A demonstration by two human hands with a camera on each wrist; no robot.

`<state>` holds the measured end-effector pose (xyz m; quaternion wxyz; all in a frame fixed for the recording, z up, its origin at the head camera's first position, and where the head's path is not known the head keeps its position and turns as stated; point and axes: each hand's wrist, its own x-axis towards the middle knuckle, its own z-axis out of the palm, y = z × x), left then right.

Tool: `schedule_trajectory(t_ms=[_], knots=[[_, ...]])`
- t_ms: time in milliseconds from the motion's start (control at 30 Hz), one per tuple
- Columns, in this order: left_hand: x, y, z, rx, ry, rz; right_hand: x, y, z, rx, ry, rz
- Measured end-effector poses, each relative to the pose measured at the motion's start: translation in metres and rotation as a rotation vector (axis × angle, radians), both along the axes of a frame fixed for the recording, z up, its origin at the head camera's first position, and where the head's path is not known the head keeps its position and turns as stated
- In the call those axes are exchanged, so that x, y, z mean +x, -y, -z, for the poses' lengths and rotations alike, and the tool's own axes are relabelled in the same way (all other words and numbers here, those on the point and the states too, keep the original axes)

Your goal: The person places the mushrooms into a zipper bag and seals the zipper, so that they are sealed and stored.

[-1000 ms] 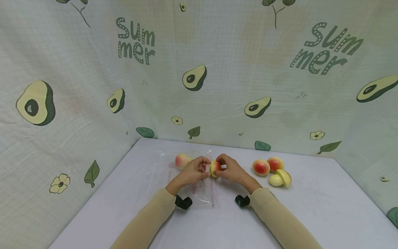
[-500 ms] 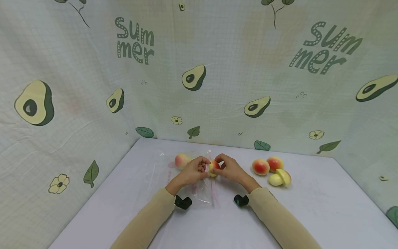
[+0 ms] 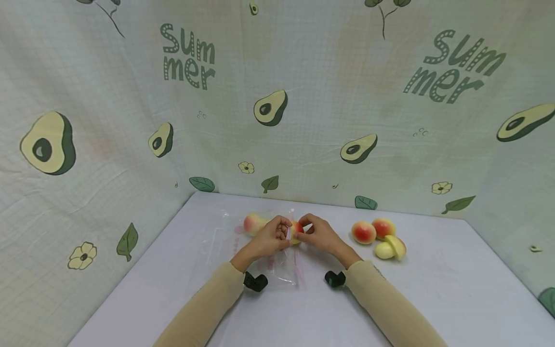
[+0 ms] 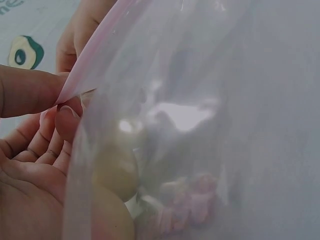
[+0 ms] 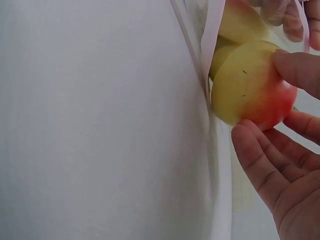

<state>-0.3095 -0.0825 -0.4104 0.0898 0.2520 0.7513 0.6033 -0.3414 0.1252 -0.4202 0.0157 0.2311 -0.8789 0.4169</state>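
Note:
A clear zip bag with a pink edge lies flat on the table, a yellow-and-red toy mushroom inside it. My left hand pinches the bag's pink rim between thumb and finger, lifting the mouth apart. At that mouth my right hand grips another toy mushroom by its red-and-yellow cap. Its stem end points into the bag, partly hidden behind the plastic. In the left wrist view, pale yellow shapes show blurred through the film.
On the white table to the right sit several more toy mushrooms: two with red caps up, and one on its side with a yellow stem. Printed cloth hangs behind and at both sides.
My right hand has moved slightly left, carrying the mushroom further into the bag's mouth. My left hand stays in place on the rim.

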Motion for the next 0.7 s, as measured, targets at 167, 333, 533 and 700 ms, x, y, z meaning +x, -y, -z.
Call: schedule_trajectory(t_ms=[167, 333, 533, 700], knots=[[0.014, 0.000, -0.018, 0.004, 0.002, 0.009, 0.000, 0.001, 0.000, -0.019, 0.016, -0.006], [0.018, 0.000, -0.022, 0.006, 0.006, 0.002, 0.000, 0.001, 0.000, -0.025, 0.019, -0.016], [0.018, 0.000, -0.023, 0.010, 0.004, 0.005, 0.000, 0.003, -0.001, -0.032, 0.023, -0.023], [0.018, 0.000, -0.023, 0.008, 0.008, 0.007, 0.000, 0.004, -0.001, -0.034, 0.019, -0.016]])
